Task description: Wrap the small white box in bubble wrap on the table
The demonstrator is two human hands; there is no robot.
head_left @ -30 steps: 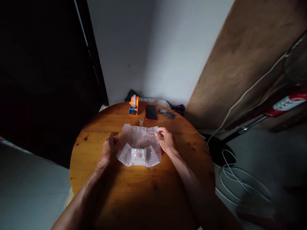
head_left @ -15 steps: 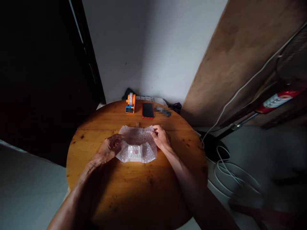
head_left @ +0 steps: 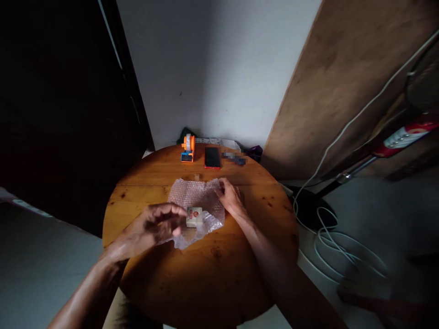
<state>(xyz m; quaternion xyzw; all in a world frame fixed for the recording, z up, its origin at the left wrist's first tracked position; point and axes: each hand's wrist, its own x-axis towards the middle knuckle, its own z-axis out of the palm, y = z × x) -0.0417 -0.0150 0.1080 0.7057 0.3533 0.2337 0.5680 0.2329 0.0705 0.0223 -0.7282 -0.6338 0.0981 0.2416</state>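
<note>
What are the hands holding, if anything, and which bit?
The right hand pinches the bubble wrap at its far right corner. Whether the left hand grips anything can't be told.

- Middle of the frame: bubble wrap (head_left: 195,194) on the counter (head_left: 212,269), small box (head_left: 194,218) on the wrap.
- Left of the box: left hand (head_left: 164,223). Wrap's upper right corner: right hand (head_left: 230,196).
- Behind the wrap: tape dispenser (head_left: 187,148), phone (head_left: 212,157) to its right.
- Right side: standing fan (head_left: 401,137).

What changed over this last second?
The bubble wrap has partly opened toward the person, baring most of the small box; the left hand has moved rightward beside it. The right hand stays at the wrap's far right corner; tape dispenser and smartphone unmoved.
</note>
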